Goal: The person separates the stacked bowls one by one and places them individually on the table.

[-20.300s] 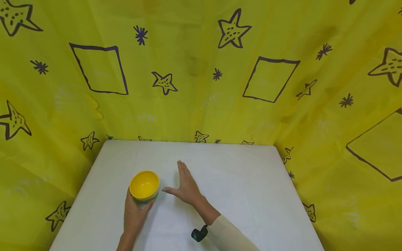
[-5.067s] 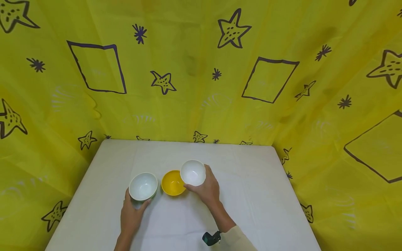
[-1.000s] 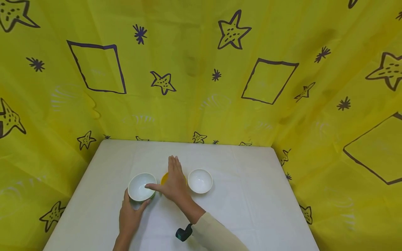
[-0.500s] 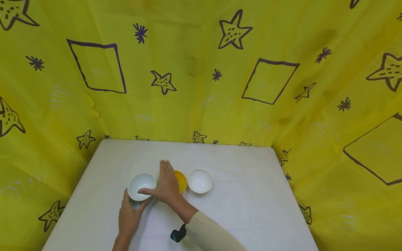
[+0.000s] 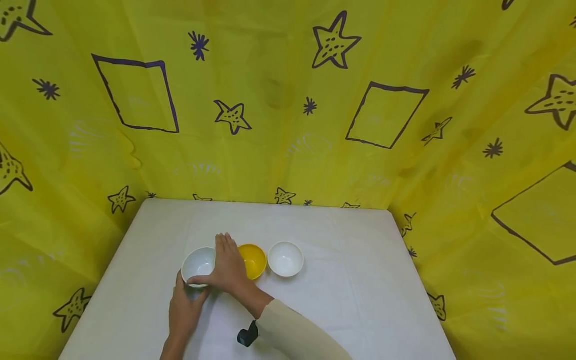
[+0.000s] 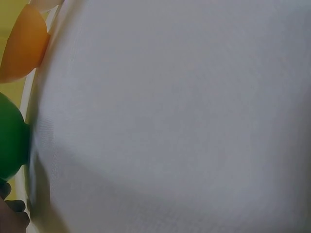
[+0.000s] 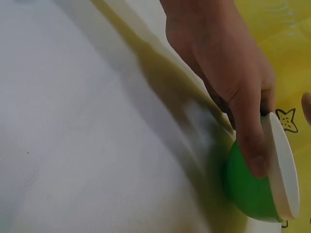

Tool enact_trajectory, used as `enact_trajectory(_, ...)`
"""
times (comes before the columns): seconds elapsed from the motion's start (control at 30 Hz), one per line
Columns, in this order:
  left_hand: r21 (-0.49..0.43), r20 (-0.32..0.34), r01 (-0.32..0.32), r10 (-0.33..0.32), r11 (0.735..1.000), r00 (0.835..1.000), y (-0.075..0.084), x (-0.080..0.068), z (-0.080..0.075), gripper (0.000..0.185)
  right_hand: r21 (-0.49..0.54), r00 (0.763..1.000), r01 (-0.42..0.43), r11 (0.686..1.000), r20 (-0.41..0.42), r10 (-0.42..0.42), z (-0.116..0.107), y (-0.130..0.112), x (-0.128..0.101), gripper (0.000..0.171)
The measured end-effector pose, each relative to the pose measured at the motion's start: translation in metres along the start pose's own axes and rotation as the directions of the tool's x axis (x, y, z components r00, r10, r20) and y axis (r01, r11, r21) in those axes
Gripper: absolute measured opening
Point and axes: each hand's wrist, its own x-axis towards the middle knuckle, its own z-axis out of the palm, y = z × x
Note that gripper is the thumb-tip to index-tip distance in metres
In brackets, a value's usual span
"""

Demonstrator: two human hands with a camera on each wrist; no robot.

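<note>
My left hand (image 5: 184, 310) grips the green bowl (image 7: 252, 189) at the left of the table, fingers on one side and thumb on the other. A white bowl (image 5: 198, 262) shows inside it, its pale rim standing above the green. My right hand (image 5: 229, 270) reaches over the right side of that rim, fingers straight, thumb across the near edge. In the right wrist view its thumb tip (image 7: 307, 106) is apart from the rim, while the left thumb presses the green side. A yellow bowl (image 5: 254, 261) stands just right of my right hand, partly hidden by it.
Another white bowl (image 5: 286, 259) stands to the right of the yellow one, close beside it. The table (image 5: 360, 280) has a white cover. Yellow curtains (image 5: 270, 150) with star drawings surround its back and sides.
The yellow bowl has left the stack for the table, and a white bowl now stands right of it. Lately my right hand has moved left over the held bowls; the left keeps its grip.
</note>
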Motion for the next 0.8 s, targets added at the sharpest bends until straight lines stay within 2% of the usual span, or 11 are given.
enact_trajectory(0.33,-0.012,0.025,-0.002,0.002,1.0,1.0,0.0026,-0.0003,-0.0023,0.091,-0.084,0.998,0.024,0.996,0.058,-0.019,0.0057,-0.0039,-0.0023,0.127)
enact_trajectory(0.8,0.018,0.044,-0.009,0.008,1.0,0.999,0.0023,0.0007,-0.0053,0.097,-0.101,0.997,0.059,0.993,0.064,-0.052,0.0079,-0.0073,-0.0046,0.127)
